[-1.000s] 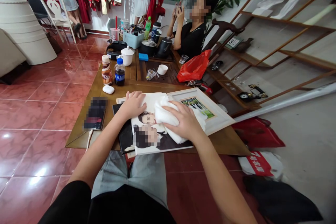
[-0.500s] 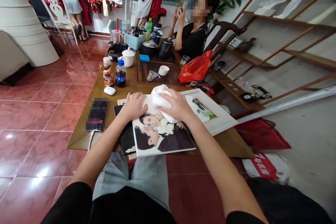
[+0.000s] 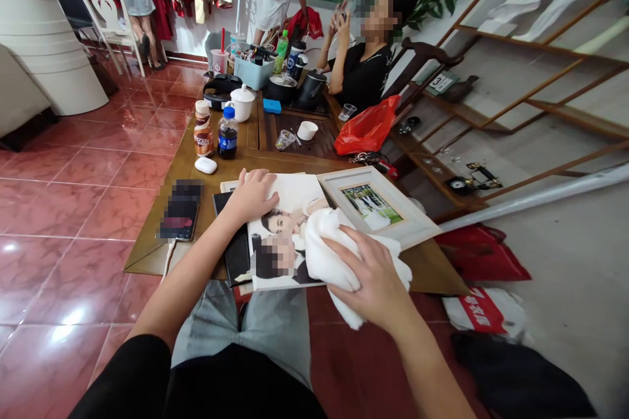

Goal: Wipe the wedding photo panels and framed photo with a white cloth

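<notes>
A large photo panel (image 3: 287, 186) showing a couple lies at the front edge of the wooden table (image 3: 147, 245). My left hand (image 3: 254, 196) rests on its upper left part with the fingers spread. In my right hand (image 3: 368, 268) is a bunched white cloth (image 3: 329, 249), pressed over the panel's lower right part; a loose fold hangs past the table edge. The cloth hides that side of the picture. A black flat item (image 3: 236, 252) sticks out under the panel's left side. To the right lies a pale framed photo (image 3: 373, 203), partly behind the cloth.
Left on the table are a phone (image 3: 181, 211) with a cable, a white earbud case (image 3: 205, 165), a brown-labelled bottle (image 3: 202, 129) and a cola bottle (image 3: 227, 133). A red plastic bag (image 3: 368, 127) lies farther back. Across the table a person (image 3: 366, 69) sits beside wooden shelves (image 3: 466, 105).
My right hand has swept the white cloth down and to the right, from the panel's top to its lower right edge. My left hand has stayed nearly in place.
</notes>
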`<move>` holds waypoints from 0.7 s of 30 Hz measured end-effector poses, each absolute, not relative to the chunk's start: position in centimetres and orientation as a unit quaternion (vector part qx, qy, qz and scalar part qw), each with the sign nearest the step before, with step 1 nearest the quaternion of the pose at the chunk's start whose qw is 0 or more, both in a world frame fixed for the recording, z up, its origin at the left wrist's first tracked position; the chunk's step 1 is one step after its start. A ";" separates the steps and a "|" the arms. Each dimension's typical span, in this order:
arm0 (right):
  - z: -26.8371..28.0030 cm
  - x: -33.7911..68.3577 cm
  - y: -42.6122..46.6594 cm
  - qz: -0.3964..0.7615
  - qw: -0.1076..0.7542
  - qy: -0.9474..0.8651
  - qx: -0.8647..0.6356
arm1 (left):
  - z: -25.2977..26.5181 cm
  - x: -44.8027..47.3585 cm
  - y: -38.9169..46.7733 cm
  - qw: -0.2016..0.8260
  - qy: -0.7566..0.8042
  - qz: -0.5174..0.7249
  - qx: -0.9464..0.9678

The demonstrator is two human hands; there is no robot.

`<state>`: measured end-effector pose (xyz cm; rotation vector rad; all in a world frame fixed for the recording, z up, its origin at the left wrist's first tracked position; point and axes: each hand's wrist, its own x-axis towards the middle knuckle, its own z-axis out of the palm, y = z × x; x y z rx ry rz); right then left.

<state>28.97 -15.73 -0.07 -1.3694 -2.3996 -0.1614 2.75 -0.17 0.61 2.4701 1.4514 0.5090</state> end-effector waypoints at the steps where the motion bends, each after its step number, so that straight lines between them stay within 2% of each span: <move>1: 0.0 28.9 -16.3 -0.061 0.188 -0.850 -0.487 | 0.6 2.8 -0.2 0.114 0.495 0.175 0.843; 10: 0.6 26.1 -16.1 -0.050 0.171 -0.880 -0.441 | 0.7 2.8 -0.3 0.111 0.495 0.175 0.843; 21: 1.2 25.6 -4.7 -0.002 0.153 -0.862 -0.483 | 1.0 2.8 -0.3 0.108 0.486 0.162 0.852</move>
